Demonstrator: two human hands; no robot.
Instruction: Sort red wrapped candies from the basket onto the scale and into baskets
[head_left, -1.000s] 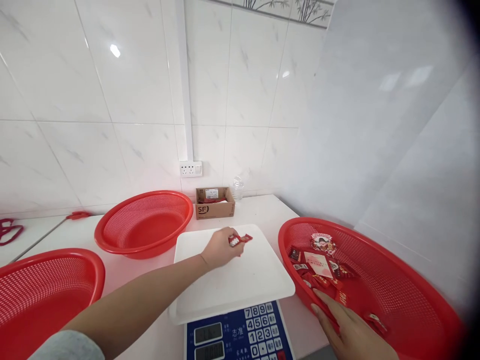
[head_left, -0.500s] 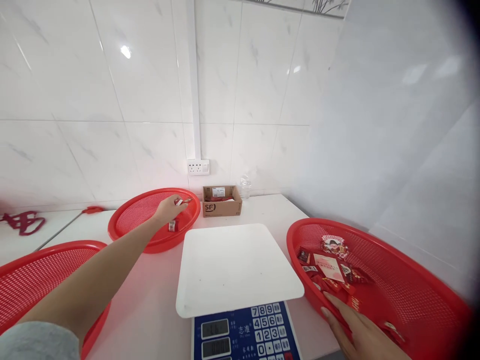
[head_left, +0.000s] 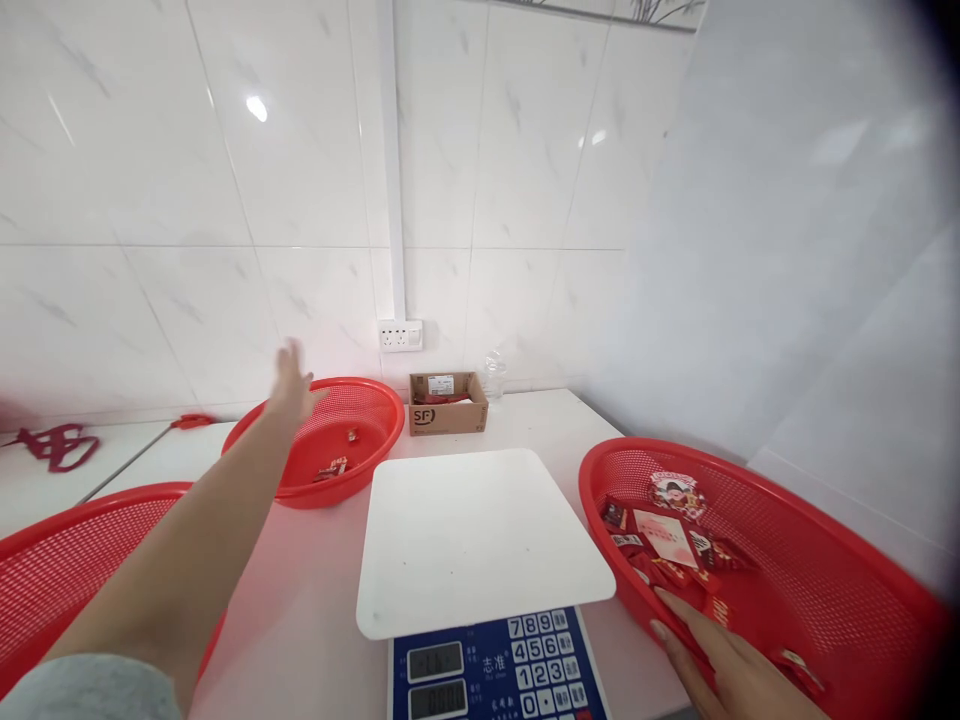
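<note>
My left hand (head_left: 292, 385) is raised over the left rim of the back red basket (head_left: 386, 445). Its fingers look spread and slightly blurred, with nothing visible in them. Small snack packets (head_left: 331, 468) lie at the bottom of that basket. At lower right, my right hand (head_left: 731, 665) grips the near rim of another red basket (head_left: 810, 520), thumb outside and fingers over the edge. Inside it are several red packets, a pale pink card (head_left: 666, 537) and a cartoon-printed piece (head_left: 677, 494). Between these baskets stands a scale with a bare white pan (head_left: 484, 540) and blue keypad (head_left: 495, 665).
A third red basket (head_left: 82, 520) stands at the left, partly behind my forearm. Near the wall are a small cardboard box (head_left: 448, 415) and a clear plastic item (head_left: 494, 373). Dark red straps (head_left: 56, 445) and a thin rod (head_left: 124, 462) lie at far left.
My left hand has lifted out of the back basket and moved up and left, its fingers now spread. Packets show on the basket's bottom. My right hand keeps its hold on the rim.
</note>
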